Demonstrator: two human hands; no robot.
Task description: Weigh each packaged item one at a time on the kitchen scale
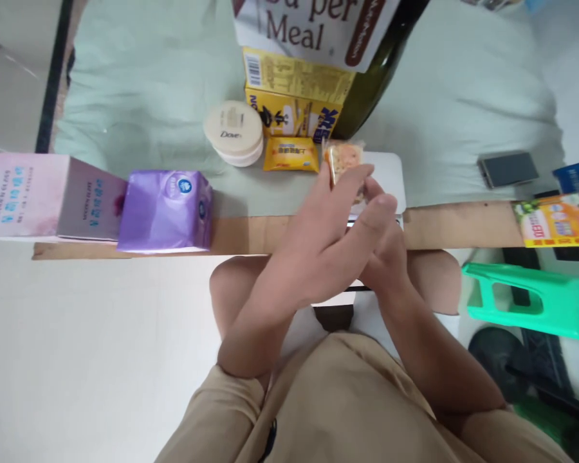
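With both hands pinching the cracker pack [343, 162], left hand [318, 231] over right hand [386, 247], grip near its far seam and keep it above the white box [388, 177].

The cracker packet [343, 161] is half covered by the left hand [332, 225], and the right hand [388, 257] is mostly hidden behind it. The Super Meal bag [313, 29] gets chopped off by the top edge.
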